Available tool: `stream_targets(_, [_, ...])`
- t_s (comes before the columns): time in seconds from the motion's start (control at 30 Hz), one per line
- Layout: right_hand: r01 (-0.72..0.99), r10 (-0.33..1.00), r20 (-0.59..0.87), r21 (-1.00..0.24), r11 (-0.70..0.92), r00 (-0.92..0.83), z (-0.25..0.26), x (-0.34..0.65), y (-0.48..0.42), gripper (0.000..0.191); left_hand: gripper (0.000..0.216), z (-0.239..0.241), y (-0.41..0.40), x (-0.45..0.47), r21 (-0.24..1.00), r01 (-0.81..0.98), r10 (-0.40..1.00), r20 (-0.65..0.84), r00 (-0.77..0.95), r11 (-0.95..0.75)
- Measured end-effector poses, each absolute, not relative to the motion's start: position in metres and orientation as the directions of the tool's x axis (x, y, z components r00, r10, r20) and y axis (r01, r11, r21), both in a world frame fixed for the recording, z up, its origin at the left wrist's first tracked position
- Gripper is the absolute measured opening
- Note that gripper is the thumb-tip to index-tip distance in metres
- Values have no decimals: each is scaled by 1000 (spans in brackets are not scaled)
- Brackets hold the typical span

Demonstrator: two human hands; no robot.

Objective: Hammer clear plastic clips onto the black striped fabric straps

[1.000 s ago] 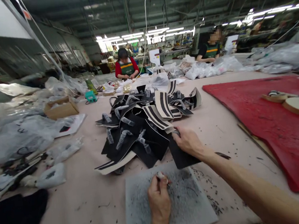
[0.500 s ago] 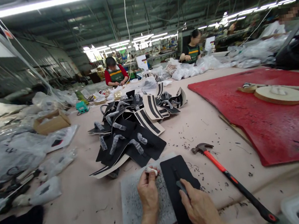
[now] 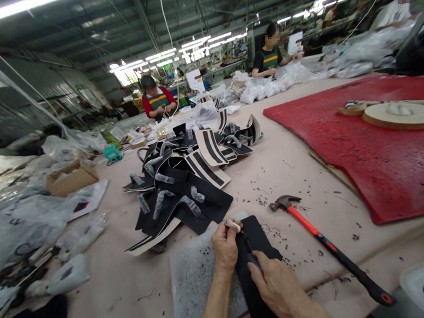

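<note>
My left hand [image 3: 226, 247] pinches a small white piece [image 3: 233, 225] between thumb and fingertips; its exact kind is unclear. The white piece is at the upper left edge of a black panel [image 3: 254, 227], close to the tip of a narrow dark piece [image 3: 247, 243]. My right hand [image 3: 278, 280] is closed around the grey-blue lower end of that narrow piece, over the panel. Whether it is a tool or a part fixed to the panel cannot be made out. Beneath the panel's left side lies a speckled grey-white board [image 3: 193, 271].
A claw hammer [image 3: 317, 236] lies to the right among black scraps. Ahead is a pile of black panels [image 3: 185, 191] with plastic-wrapped parts. A red sheet [image 3: 346, 146] bears a round tape roll [image 3: 402, 114]. Plastic bags [image 3: 33, 216] crowd the left; co-workers [image 3: 158, 99] sit beyond.
My left hand has moved right with the white piece, from over the speckled board to the black panel's edge and the narrow dark piece. My right hand keeps its grip.
</note>
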State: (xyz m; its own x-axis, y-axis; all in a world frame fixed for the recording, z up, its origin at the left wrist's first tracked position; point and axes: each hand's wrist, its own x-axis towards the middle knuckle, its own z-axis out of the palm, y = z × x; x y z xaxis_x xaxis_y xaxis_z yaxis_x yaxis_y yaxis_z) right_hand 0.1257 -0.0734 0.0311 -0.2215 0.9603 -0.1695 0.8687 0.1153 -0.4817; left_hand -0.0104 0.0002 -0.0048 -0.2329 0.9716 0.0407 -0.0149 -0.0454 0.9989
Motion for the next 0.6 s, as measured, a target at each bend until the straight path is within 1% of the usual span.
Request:
stream_targets(0.1, [858,963,-147,-498,126,-226,25,127,-75,40,26,-4,-1,-12,999,8,975,43,-218,-42])
stream_targets(0.33, [863,968,-101,-481,156,-231,19,126,-77,39,24,-1,-1,-12,998,56,979,52,-198,-42])
stream_targets(0.47, [863,963,-130,-484,148,-238,19,127,-75,38,22,-3,-2,-12,993,108,982,57,-179,-38])
stream_targets(0.6, [852,960,-141,-503,143,-244,18,127,-76,41,19,0,-1,-11,978,200,985,93,-145,-63])
